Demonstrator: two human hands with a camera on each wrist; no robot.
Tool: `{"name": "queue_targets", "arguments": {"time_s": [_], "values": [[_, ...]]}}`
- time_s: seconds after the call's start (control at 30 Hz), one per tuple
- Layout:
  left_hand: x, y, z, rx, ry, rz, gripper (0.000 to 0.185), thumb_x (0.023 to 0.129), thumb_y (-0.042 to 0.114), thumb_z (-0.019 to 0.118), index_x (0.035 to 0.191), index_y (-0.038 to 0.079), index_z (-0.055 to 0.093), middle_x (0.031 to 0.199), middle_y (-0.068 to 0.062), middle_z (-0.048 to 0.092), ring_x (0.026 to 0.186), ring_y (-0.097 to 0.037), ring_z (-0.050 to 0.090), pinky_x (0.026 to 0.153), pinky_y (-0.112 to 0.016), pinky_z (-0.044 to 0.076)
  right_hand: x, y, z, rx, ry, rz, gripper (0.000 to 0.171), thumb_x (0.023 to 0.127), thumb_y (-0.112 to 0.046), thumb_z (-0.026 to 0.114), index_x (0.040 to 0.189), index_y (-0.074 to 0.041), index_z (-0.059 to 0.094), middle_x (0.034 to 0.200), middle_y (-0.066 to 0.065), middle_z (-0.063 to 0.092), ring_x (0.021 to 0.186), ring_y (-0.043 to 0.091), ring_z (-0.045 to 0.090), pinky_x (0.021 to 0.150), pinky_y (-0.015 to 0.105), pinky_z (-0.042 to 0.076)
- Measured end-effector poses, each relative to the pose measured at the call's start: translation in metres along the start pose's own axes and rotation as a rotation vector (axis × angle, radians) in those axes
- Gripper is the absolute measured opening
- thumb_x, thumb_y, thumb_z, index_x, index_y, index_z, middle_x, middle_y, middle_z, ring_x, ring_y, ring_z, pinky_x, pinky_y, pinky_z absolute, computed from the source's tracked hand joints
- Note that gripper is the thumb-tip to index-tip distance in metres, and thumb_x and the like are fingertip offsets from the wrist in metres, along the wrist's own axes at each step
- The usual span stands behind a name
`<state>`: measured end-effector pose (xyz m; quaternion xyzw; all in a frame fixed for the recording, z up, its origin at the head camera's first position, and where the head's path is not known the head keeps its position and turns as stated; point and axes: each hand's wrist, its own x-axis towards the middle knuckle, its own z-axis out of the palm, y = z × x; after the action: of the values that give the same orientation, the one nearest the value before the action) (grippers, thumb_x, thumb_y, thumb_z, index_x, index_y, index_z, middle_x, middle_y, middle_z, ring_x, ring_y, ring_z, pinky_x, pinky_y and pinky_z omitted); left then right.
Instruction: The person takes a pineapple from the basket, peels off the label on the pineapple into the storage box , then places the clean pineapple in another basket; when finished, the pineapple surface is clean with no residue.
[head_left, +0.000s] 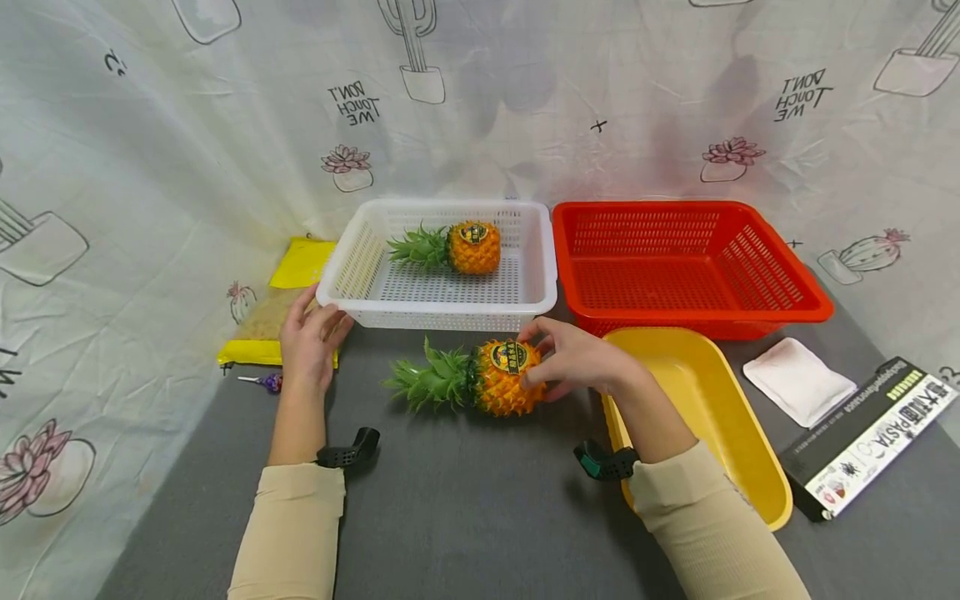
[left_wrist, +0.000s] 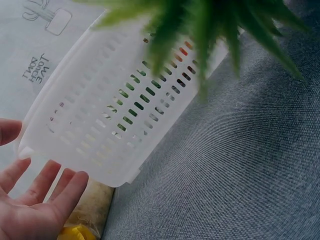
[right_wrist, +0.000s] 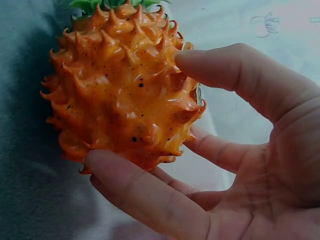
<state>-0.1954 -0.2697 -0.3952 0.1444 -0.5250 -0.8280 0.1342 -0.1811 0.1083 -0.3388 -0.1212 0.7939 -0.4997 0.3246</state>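
A small orange pineapple (head_left: 504, 379) with a green crown and a black-and-yellow label lies sideways before the white basket (head_left: 442, 319). My right hand (head_left: 573, 358) grips its base end, and in the right wrist view the thumb and fingers (right_wrist: 145, 195) spread round the spiky, glossy skin. At the white basket's front left corner is my left hand (head_left: 311, 337), its fairly straight fingers touching the rim area. The left wrist view shows that hand (left_wrist: 40, 200) under the corner, with blurred leaves across the top. A second pineapple (head_left: 475, 248) lies inside the white basket, crown to the left.
A red basket (head_left: 693, 321) stands right of the white one. A yellow tray (head_left: 738, 425) lies under my right forearm. Farther right are a white pouch (head_left: 798, 381) and a black-and-white pasta box (head_left: 870, 437). A yellow bag (head_left: 258, 321) and a lollipop (head_left: 266, 382) lie left.
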Motion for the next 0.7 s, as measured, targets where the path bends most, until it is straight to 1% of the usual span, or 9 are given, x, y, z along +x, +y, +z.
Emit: {"name": "queue_targets", "arguments": {"time_s": [0.27,0.37,0.5,0.53,0.6,0.67,0.7], "values": [[0.001,-0.002,0.002,0.0,-0.01,0.009,0.053,0.1,0.01,0.066,0.151,0.017,0.053,0.124,-0.005,0.058,0.101,-0.016,0.068,0.094,-0.032,0.059,0.004,0.006,0.001,0.004,0.002,0.001,0.067,0.083,-0.013,0.083,0.138,-0.008,0.046,0.137,0.024,0.047,0.107,0.034,0.064,0.08,0.047,0.063],[0.0,0.0,0.002,0.006,-0.018,-0.011,0.054,0.1,0.01,0.066,0.151,0.018,0.052,0.126,-0.004,0.059,0.102,-0.015,0.069,0.093,-0.032,0.059,0.003,0.006,0.001,-0.013,0.004,0.001,0.066,0.084,-0.014,0.084,0.138,-0.009,0.047,0.139,0.024,0.047,0.109,0.034,0.063,0.081,0.046,0.063],[-0.002,0.007,0.001,0.01,-0.022,-0.058,0.057,0.099,0.011,0.068,0.152,0.019,0.05,0.129,-0.002,0.059,0.104,-0.015,0.068,0.094,-0.03,0.059,0.002,0.004,0.001,-0.046,0.007,0.005,0.066,0.084,-0.015,0.085,0.138,-0.01,0.048,0.141,0.023,0.047,0.112,0.034,0.062,0.083,0.045,0.063],[-0.002,0.009,0.001,0.024,-0.015,-0.055,0.057,0.1,0.011,0.068,0.153,0.018,0.049,0.129,-0.002,0.058,0.105,-0.015,0.067,0.094,-0.029,0.059,0.002,0.003,0.001,-0.052,0.009,0.008,0.067,0.083,-0.015,0.085,0.138,-0.01,0.048,0.142,0.023,0.047,0.112,0.034,0.062,0.083,0.045,0.063],[-0.003,0.014,0.001,0.066,0.022,-0.033,0.054,0.1,0.013,0.067,0.151,0.019,0.051,0.128,0.0,0.058,0.106,-0.014,0.064,0.094,-0.027,0.058,0.001,0.002,0.001,-0.063,0.011,0.012,0.067,0.083,-0.015,0.086,0.139,-0.01,0.048,0.142,0.023,0.047,0.112,0.034,0.062,0.084,0.045,0.063],[-0.006,0.02,0.005,0.113,0.08,0.017,0.049,0.1,0.013,0.066,0.148,0.019,0.054,0.127,0.0,0.058,0.109,-0.014,0.06,0.097,-0.028,0.055,0.001,0.002,0.001,-0.075,0.013,0.012,0.067,0.083,-0.016,0.086,0.139,-0.011,0.048,0.143,0.023,0.047,0.112,0.034,0.062,0.084,0.045,0.063],[-0.007,0.023,0.007,0.145,0.114,0.054,0.047,0.1,0.013,0.065,0.146,0.019,0.056,0.126,0.001,0.058,0.11,-0.014,0.058,0.098,-0.03,0.053,0.001,0.002,0.001,-0.083,0.015,0.011,0.067,0.083,-0.016,0.086,0.139,-0.011,0.049,0.143,0.023,0.047,0.111,0.033,0.062,0.084,0.044,0.063]]}}
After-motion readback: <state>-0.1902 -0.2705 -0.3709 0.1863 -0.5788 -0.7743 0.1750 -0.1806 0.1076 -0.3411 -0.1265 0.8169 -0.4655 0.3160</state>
